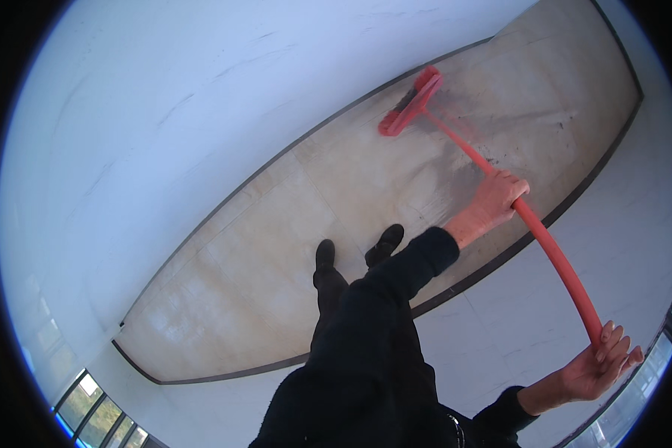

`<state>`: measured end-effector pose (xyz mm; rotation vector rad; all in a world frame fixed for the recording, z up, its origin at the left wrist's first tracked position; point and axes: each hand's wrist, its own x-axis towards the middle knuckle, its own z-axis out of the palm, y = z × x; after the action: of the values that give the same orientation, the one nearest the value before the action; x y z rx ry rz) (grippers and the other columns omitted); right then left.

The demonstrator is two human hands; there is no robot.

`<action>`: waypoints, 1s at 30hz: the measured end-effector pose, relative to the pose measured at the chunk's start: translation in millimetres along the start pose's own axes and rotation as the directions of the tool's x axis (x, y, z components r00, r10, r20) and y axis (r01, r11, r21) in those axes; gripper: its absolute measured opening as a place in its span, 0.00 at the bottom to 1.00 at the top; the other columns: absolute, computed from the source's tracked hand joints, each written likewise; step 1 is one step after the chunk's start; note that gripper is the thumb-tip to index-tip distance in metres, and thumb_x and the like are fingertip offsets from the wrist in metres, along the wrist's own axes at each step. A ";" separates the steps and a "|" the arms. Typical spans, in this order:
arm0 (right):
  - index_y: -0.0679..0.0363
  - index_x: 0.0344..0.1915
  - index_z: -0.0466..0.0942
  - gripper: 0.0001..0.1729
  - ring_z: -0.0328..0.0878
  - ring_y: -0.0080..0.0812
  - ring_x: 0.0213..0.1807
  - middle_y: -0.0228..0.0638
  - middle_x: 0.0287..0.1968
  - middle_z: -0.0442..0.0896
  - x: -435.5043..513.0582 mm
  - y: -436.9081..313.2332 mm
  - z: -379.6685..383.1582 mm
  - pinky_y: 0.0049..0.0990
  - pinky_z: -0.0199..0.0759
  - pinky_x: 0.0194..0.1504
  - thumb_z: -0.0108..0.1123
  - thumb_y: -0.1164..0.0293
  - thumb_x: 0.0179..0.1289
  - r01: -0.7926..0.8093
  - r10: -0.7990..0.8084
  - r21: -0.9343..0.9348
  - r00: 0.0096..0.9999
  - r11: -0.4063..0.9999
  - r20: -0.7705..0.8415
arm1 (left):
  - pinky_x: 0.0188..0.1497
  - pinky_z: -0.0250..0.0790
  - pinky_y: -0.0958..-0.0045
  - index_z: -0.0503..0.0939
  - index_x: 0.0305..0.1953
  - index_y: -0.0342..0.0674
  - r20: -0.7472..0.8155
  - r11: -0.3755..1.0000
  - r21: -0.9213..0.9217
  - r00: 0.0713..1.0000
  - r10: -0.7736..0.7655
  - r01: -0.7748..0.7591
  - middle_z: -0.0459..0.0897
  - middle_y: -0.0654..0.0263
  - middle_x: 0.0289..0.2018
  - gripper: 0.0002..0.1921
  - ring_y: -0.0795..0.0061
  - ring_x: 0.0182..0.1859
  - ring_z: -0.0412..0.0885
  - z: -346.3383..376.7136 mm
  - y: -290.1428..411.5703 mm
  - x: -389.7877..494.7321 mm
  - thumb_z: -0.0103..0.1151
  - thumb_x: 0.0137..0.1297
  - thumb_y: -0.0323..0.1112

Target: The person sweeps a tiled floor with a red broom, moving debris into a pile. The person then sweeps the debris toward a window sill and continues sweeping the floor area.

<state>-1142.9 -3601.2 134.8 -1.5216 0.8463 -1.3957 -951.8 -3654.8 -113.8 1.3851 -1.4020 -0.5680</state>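
Observation:
A red broom (411,103) slants across the view, its head down on the beige tiled floor (269,224) near the far wall. The bristles are red at both ends and dark in between. My left hand (497,196) is wrapped around the middle of the red handle (560,257). At the handle's upper end, my right hand (602,361) holds the tip with loosely curled fingers. Smeared grey dirt (453,185) and dark crumbs (488,155) lie on the floor beside the handle, between the broom head and my left hand.
White marbled walls (173,129) flank the narrow floor, with dark skirting (283,151) along their bases. My black shoes (325,255) stand on the tiles behind the broom head. Windows (98,406) show at the lower left. More dark specks (561,124) lie farther right.

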 end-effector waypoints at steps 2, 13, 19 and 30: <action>0.55 0.49 0.68 0.15 0.57 0.18 0.22 0.26 0.18 0.60 8.0 -6.6 -20.6 0.26 0.60 0.36 0.50 0.73 0.61 -0.131 0.125 0.150 0.991 0.980 0.050 | 0.44 0.61 0.63 0.73 0.37 0.46 0.074 0.992 0.002 0.989 -0.128 0.128 0.77 0.67 0.30 0.12 0.63 0.40 0.74 -22.1 14.7 -48.9 0.59 0.49 0.29; 0.62 0.48 0.68 0.19 0.64 0.26 0.21 0.32 0.21 0.67 -94.9 112.2 91.1 0.34 0.68 0.35 0.41 0.87 0.57 -0.744 0.604 0.084 0.598 0.663 0.527 | 0.33 0.66 0.61 0.74 0.29 0.41 -0.120 0.661 0.248 0.699 -0.705 0.709 0.76 0.60 0.23 0.07 0.55 0.30 0.75 -93.5 -47.4 -320.6 0.56 0.46 0.23; 0.56 0.28 0.59 0.06 0.56 0.21 0.17 0.27 0.15 0.61 -0.3 66.4 19.0 0.30 0.62 0.30 0.42 0.79 0.57 -0.404 0.377 -0.004 0.851 0.915 0.366 | 0.36 0.63 0.59 0.71 0.33 0.43 -0.036 0.897 0.014 0.897 -0.441 0.441 0.73 0.60 0.26 0.10 0.54 0.36 0.72 25.2 -37.5 -162.0 0.54 0.45 0.24; 0.59 0.40 0.68 0.08 0.62 0.21 0.23 0.29 0.18 0.62 43.2 -34.6 6.8 0.29 0.61 0.36 0.51 0.74 0.59 0.199 -0.134 -0.298 0.965 0.934 0.225 | 0.41 0.62 0.64 0.69 0.37 0.44 -0.129 0.986 -0.120 0.982 -0.135 0.120 0.73 0.67 0.25 0.12 0.65 0.34 0.73 32.7 36.5 11.3 0.58 0.50 0.26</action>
<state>-1132.9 -3626.3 183.6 -1.9881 0.8609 -1.2372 -993.9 -3667.6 -89.5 1.4037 -1.1605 -0.6135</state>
